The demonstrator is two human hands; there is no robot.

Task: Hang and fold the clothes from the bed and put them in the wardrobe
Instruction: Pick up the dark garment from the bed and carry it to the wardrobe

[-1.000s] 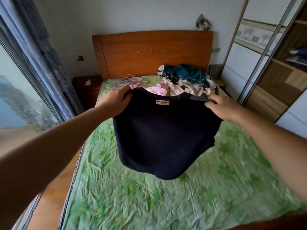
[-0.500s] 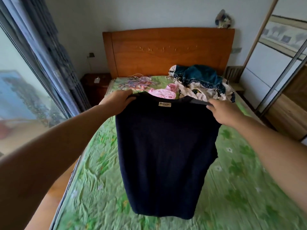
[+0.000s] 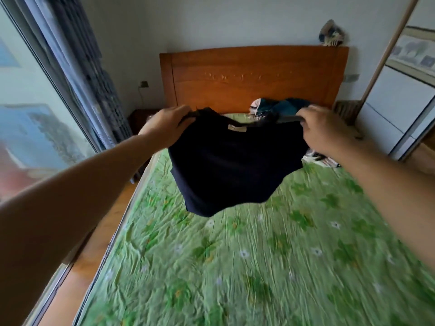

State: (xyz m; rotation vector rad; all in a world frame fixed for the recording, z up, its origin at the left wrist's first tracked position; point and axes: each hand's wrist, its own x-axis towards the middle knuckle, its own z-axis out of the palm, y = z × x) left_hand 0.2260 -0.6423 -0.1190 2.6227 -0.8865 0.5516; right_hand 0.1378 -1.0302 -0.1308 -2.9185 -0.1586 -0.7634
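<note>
Green bed (image 3: 270, 255), dark top (image 3: 233, 165) held in the air above it.
Left hand (image 3: 164, 128) and right hand (image 3: 327, 130) pinch its shoulders; its hem has swung up since half a second ago.

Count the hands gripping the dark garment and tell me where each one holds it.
2. The left hand pinches the dark garment at its upper left corner; the right hand grips the upper right corner. The garment hangs between them above the bed.
</note>
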